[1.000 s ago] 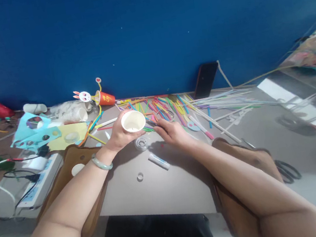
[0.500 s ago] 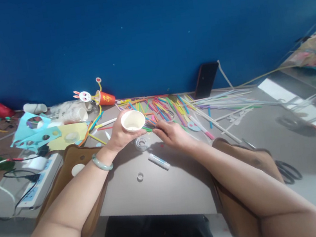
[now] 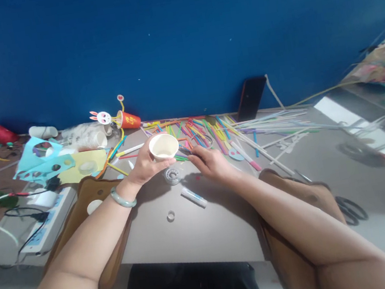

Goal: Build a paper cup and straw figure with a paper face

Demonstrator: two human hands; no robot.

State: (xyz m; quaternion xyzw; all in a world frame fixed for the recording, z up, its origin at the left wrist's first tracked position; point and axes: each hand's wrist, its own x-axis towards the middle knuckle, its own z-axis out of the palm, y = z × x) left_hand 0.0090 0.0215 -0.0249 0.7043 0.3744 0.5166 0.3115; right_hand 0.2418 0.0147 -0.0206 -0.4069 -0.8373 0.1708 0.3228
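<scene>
My left hand (image 3: pixel 144 165) is wrapped round a white paper cup (image 3: pixel 164 147), its open mouth facing me. Just right of the cup, my right hand (image 3: pixel 210 162) is closed on a thin dark tool (image 3: pixel 185 151) that points toward the cup; its kind is hard to make out. Below the cup a clear tape roll (image 3: pixel 173 175) lies on the grey table (image 3: pixel 192 241). A glue stick (image 3: pixel 193 197) and a small clear cap (image 3: pixel 170 216) lie nearer to me.
Coloured pipe cleaners (image 3: pixel 218 136) spread along the back. A phone (image 3: pixel 251 98) leans on the blue wall. An orange cup (image 3: pixel 130 120) with a rabbit face lies back left. A power strip (image 3: pixel 50 221) is at left, scissors (image 3: pixel 352 210) at right.
My left hand and the white cup have shifted slightly to the right. My right hand has moved very little.
</scene>
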